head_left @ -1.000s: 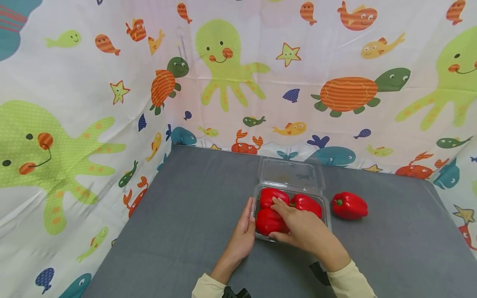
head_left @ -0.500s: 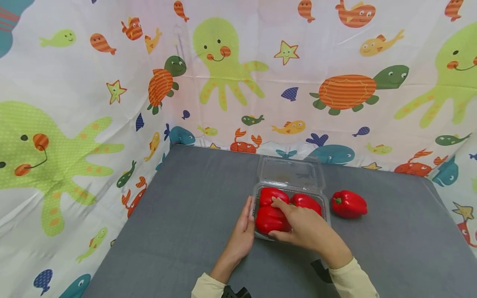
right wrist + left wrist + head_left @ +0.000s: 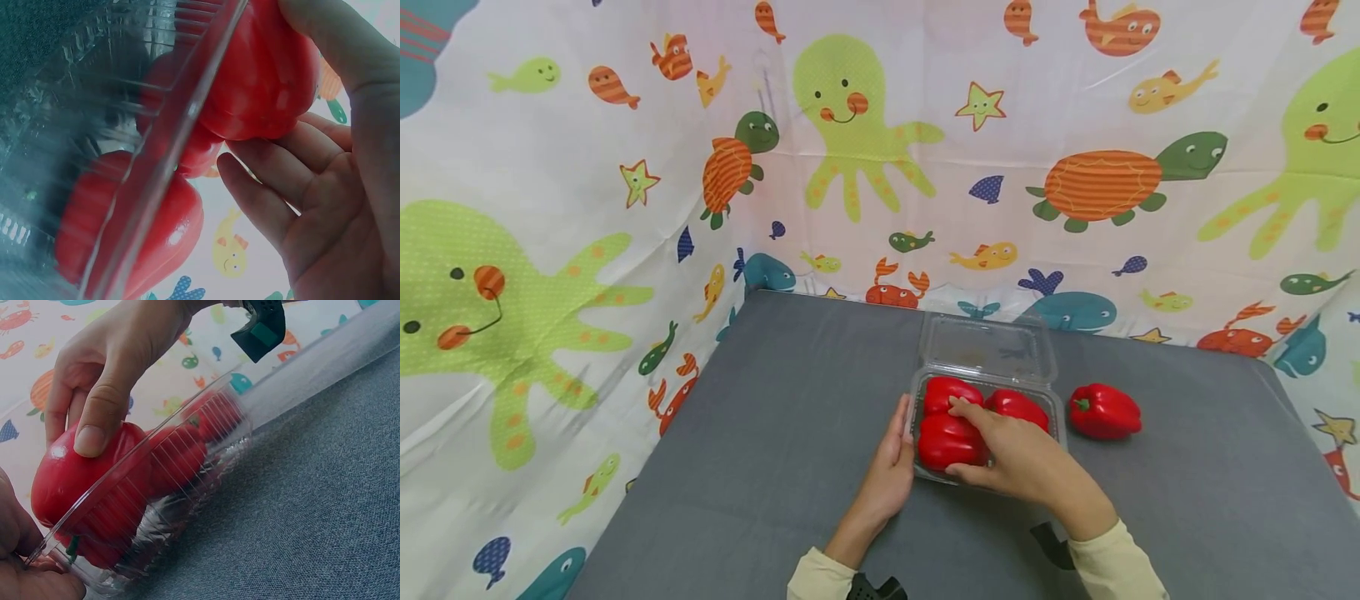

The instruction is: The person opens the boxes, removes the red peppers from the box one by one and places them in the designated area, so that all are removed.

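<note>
A clear plastic clamshell container [image 3: 1059, 429] lies on the table with its lid [image 3: 988, 348] folded back. Inside are red bell peppers: one at the back left [image 3: 951, 393], one at the right [image 3: 1018, 406], and one at the front left [image 3: 950, 443]. My right hand [image 3: 1033, 467] holds the front-left pepper, thumb at its near side and fingers over its far side. In the left wrist view, that pepper [image 3: 81, 469] stands partly above the rim. My left hand [image 3: 883, 483] steadies the container's left side; its thumb and fingers [image 3: 40, 584] pinch the rim.
Another red bell pepper [image 3: 1105, 412] lies on the grey tablecloth [image 3: 775, 433] just right of the container. A white curtain [image 3: 865, 92] printed with sea animals stands along the back and left edges of the table. A black strap [image 3: 1051, 546] shows by the right wrist.
The right hand and the front-left pepper have shifted very slightly to the right within the container. The left hand keeps its place at the container's side.
</note>
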A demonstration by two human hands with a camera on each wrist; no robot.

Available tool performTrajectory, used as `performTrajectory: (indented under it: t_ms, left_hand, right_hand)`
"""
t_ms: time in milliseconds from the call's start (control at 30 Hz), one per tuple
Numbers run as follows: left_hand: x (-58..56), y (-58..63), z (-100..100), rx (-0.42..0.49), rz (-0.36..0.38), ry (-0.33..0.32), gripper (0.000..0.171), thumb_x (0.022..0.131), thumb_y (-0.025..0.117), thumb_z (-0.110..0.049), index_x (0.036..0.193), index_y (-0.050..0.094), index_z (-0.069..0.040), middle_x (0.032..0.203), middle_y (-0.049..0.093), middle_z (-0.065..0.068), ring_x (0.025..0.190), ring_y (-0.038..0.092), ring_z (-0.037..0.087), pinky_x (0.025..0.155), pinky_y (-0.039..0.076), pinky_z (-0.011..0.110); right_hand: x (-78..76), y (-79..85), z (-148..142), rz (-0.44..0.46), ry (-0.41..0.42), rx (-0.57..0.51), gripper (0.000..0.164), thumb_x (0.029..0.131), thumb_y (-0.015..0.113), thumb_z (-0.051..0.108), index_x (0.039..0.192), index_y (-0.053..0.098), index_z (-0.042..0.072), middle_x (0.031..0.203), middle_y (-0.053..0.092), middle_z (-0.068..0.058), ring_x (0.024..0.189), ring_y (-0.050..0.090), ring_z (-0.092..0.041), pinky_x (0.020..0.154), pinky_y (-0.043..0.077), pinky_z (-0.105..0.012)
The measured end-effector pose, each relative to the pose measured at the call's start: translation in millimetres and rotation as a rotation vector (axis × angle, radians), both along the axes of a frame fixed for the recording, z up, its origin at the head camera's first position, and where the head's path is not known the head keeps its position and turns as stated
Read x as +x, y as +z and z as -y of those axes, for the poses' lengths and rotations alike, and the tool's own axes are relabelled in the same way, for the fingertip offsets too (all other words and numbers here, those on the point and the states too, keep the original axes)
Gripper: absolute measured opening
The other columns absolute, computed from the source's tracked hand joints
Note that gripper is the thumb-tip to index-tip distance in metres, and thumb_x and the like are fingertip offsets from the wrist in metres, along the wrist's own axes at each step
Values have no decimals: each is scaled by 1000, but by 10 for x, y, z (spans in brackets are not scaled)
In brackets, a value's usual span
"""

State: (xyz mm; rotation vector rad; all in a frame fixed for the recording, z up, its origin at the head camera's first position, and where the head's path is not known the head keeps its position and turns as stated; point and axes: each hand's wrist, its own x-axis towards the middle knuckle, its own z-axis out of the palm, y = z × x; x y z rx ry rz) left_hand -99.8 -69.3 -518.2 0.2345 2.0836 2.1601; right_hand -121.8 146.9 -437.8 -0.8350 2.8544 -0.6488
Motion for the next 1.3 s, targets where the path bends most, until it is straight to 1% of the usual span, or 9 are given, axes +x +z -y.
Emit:
performTrajectory:
  t_ms: [167, 367, 533, 667, 833, 1000, 1133, 1300]
  left_hand:
    - [7, -12, 7, -12, 1, 10, 65, 113, 39, -5, 171, 13, -13, 177, 14, 3, 162, 13, 29, 130, 16, 52]
    - [-4, -7, 3, -16, -1, 11, 64, 113, 39, -5, 171, 13, -13, 177, 14, 3, 163, 12, 27, 131, 15, 51]
    - [-4, 3, -2, -26, -2, 14, 64, 113, 40, -5, 171, 13, -13, 177, 14, 4, 163, 12, 28, 130, 17, 52]
    - [-1, 4, -5, -35, -2, 18, 64, 113, 39, -5, 171, 13, -13, 177, 14, 5, 163, 12, 28, 130, 16, 53]
    - [-6, 18, -23, -40, 1, 26, 63, 113, 38, -5, 171, 13, -11, 177, 14, 5, 163, 11, 27, 130, 14, 53]
    - [-12, 38, -37, -43, -9, 31, 63, 112, 37, -3, 171, 13, -9, 177, 15, 5, 163, 11, 27, 131, 12, 52]
    - [-10, 28, -33, -54, -22, 33, 63, 112, 37, -1, 170, 13, -7, 177, 15, 6, 163, 11, 28, 131, 12, 53]
    - [-3, 13, -28, -50, -34, 29, 63, 112, 36, 0, 170, 12, -5, 177, 14, 9, 163, 10, 27, 131, 11, 52]
  right_hand:
    - [5, -3, -31, 34, 4, -21, 92, 79, 89, 57, 155, 53, 18, 132, 72, -2, 112, 71, -24, 87, 64, -47]
    - [15, 13, -78, 23, 27, -40, 91, 82, 87, 57, 156, 51, 19, 132, 71, -1, 111, 71, -22, 88, 64, -46]
    - [31, 34, -121, 35, 32, -59, 93, 84, 86, 54, 160, 47, 18, 137, 68, -3, 115, 70, -25, 90, 63, -46]
    - [50, 52, -158, 40, 34, -84, 93, 84, 87, 50, 160, 46, 16, 137, 68, -6, 115, 70, -27, 88, 64, -46]
    - [62, 96, -205, 24, 33, -99, 94, 84, 89, 44, 161, 44, 16, 138, 68, -6, 117, 70, -28, 90, 63, -47]
    - [57, 125, -240, 12, 33, -105, 94, 84, 89, 42, 162, 43, 18, 138, 68, -5, 116, 70, -27, 91, 63, -46]
    - [63, 115, -264, 10, 30, -103, 93, 84, 89, 43, 162, 44, 19, 137, 68, -4, 116, 70, -27, 89, 64, -44]
    - [78, 118, -310, -2, 27, -106, 92, 85, 87, 48, 161, 45, 20, 138, 68, -4, 116, 71, -26, 88, 64, -42]
